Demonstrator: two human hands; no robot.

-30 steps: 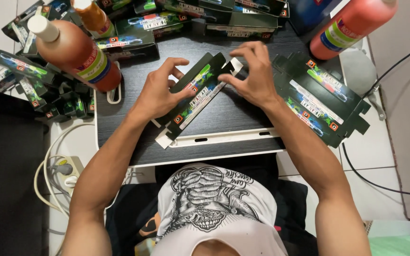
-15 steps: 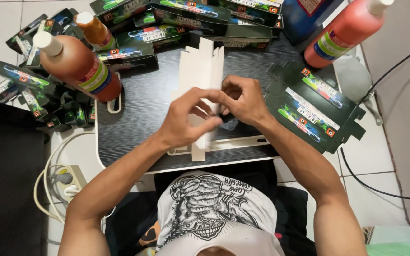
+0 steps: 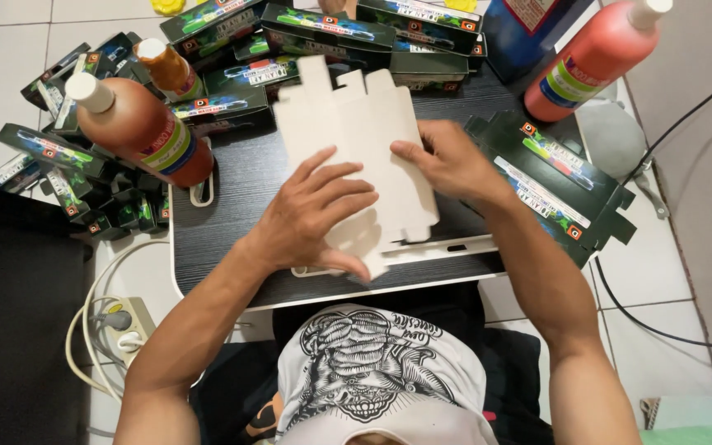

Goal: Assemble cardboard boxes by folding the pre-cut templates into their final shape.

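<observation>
An unfolded flat carton [image 3: 364,132], plain white side up, lies on the small dark tabletop [image 3: 232,206]. My left hand [image 3: 311,214] presses flat on its lower left part, fingers spread. My right hand [image 3: 447,161] rests on its right edge, fingers pointing left. Neither hand grips anything.
Folded dark green cartons [image 3: 554,185] are stacked at the right and piled along the back [image 3: 331,25] and left [image 3: 67,156]. Two orange-brown bottles [image 3: 142,128] stand at the left, a red bottle [image 3: 595,58] at the back right. A power strip [image 3: 121,325] with cables lies on the floor.
The carton went from a folded dark strip held between both hands to an opened sheet laid white side up on the table, with both hands now pressing it flat.
</observation>
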